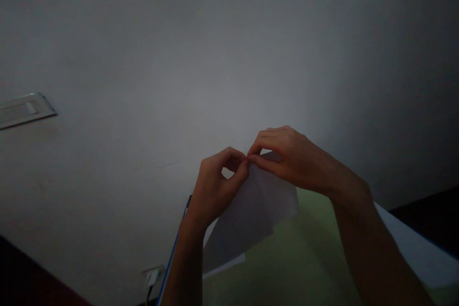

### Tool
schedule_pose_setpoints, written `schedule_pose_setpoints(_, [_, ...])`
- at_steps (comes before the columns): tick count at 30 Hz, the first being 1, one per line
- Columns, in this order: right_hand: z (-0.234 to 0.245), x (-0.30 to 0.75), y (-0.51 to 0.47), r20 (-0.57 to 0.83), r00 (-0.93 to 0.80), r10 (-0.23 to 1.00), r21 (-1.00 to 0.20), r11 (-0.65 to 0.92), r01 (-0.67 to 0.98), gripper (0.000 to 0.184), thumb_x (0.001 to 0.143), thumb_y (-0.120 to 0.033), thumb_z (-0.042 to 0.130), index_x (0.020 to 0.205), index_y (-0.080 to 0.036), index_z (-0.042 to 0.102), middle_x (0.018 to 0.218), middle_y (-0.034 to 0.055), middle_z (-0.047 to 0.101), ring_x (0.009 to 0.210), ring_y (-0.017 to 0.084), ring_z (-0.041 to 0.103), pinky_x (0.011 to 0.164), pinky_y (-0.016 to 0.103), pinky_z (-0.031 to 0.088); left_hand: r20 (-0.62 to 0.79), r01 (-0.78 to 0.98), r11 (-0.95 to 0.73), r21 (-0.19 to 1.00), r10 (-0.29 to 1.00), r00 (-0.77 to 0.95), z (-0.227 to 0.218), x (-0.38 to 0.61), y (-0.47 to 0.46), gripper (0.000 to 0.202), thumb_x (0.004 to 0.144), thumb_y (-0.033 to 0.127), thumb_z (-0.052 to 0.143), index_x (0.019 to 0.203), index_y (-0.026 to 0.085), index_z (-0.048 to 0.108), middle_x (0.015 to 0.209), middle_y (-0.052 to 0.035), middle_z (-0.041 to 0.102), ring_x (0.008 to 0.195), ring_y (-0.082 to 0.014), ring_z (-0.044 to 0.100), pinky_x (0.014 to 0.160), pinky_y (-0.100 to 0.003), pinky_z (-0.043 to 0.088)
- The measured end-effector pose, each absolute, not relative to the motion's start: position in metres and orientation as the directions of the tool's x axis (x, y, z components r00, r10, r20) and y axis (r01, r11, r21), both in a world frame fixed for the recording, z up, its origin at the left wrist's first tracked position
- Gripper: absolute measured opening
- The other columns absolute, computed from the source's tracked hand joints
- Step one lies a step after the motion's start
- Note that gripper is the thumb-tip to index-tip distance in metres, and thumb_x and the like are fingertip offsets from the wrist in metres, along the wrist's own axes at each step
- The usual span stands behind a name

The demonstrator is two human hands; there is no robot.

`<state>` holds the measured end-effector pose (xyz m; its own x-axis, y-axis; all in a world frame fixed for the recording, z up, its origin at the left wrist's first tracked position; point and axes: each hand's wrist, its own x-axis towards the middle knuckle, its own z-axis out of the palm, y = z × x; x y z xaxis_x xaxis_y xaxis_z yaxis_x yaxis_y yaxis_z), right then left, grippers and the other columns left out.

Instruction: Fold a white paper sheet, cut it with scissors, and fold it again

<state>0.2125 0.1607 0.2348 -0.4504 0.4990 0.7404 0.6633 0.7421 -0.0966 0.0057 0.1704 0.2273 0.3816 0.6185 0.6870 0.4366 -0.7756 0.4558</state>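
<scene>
A white sheet of paper with a crease or overlapping layers hangs from my fingertips above a green surface. My left hand pinches its top edge between thumb and forefinger. Right beside it, my right hand grips the same top edge in a pinch, and the fingertips of both hands meet there. Part of the paper is hidden behind my left wrist and right hand. The picture is dim, so fine folds cannot be made out.
The green surface has a blue edge at left and stands by a pale wall. Another white sheet lies at right. A switch plate is on the wall, and a plug sits in a low socket.
</scene>
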Motion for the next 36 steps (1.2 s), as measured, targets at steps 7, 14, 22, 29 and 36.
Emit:
schedule_pose_setpoints(7, [0.234, 0.213, 0.163, 0.754, -0.458, 0.471, -0.061, 0.744, 0.665, 0.007, 0.098, -0.021, 0.071, 0.091, -0.021, 0.072, 0.094, 0.002, 0.078, 0.093, 0.022, 0.07, 0.094, 0.039, 0.041, 0.652, 0.411, -0.733, 0.543, 0.676, 0.344, 0.227, 0.011, 0.172, 0.01, 0.084, 0.022, 0.066, 0.076, 0.018, 0.069, 0.071, -0.0003, 0.071, 0.068, -0.0154, 0.065, 0.067, -0.028, 0.05])
schedule_pose_setpoints(14, [0.234, 0.23, 0.162, 0.8, -0.411, 0.436, -0.061, 0.741, 0.668, 0.009, 0.099, -0.022, 0.066, 0.091, -0.023, 0.07, 0.095, 0.0012, 0.078, 0.095, 0.022, 0.07, 0.098, 0.041, 0.04, 0.628, 0.466, -0.72, 0.514, 0.686, 0.368, 0.227, 0.011, 0.171, 0.008, 0.08, 0.019, 0.064, 0.073, 0.019, 0.066, 0.069, 0.0012, 0.068, 0.067, -0.0152, 0.062, 0.069, -0.028, 0.048])
schedule_pose_setpoints(22, [0.235, 0.246, 0.16, 0.824, -0.381, 0.42, -0.055, 0.728, 0.683, 0.013, 0.102, -0.027, 0.064, 0.092, -0.024, 0.071, 0.095, 0.003, 0.078, 0.096, 0.024, 0.069, 0.096, 0.042, 0.043, 0.631, 0.464, -0.749, 0.473, 0.656, 0.415, 0.222, 0.01, 0.174, 0.006, 0.079, 0.017, 0.063, 0.074, 0.02, 0.067, 0.07, 0.0009, 0.069, 0.068, -0.0154, 0.063, 0.07, -0.029, 0.048])
schedule_pose_setpoints(29, [0.234, 0.261, 0.16, 0.877, -0.27, 0.398, -0.096, 0.695, 0.712, 0.018, 0.099, -0.033, 0.064, 0.087, -0.023, 0.073, 0.088, 0.0047, 0.077, 0.086, 0.025, 0.069, 0.085, 0.041, 0.047, 0.603, 0.509, -0.73, 0.457, 0.674, 0.427, 0.219, 0.005, 0.179, 0.007, 0.078, 0.017, 0.064, 0.072, 0.019, 0.067, 0.069, 0.0003, 0.07, 0.067, -0.0154, 0.064, 0.068, -0.028, 0.048])
schedule_pose_setpoints(36, [0.229, 0.272, 0.156, 0.909, -0.156, 0.387, -0.173, 0.69, 0.703, 0.018, 0.097, -0.038, 0.066, 0.086, -0.025, 0.073, 0.088, 0.0048, 0.076, 0.085, 0.026, 0.069, 0.078, 0.04, 0.051, 0.6, 0.513, -0.754, 0.409, 0.646, 0.472, 0.221, -0.008, 0.181, 0.009, 0.081, 0.018, 0.063, 0.073, 0.019, 0.068, 0.068, 0.0002, 0.07, 0.066, -0.0147, 0.064, 0.065, -0.026, 0.048])
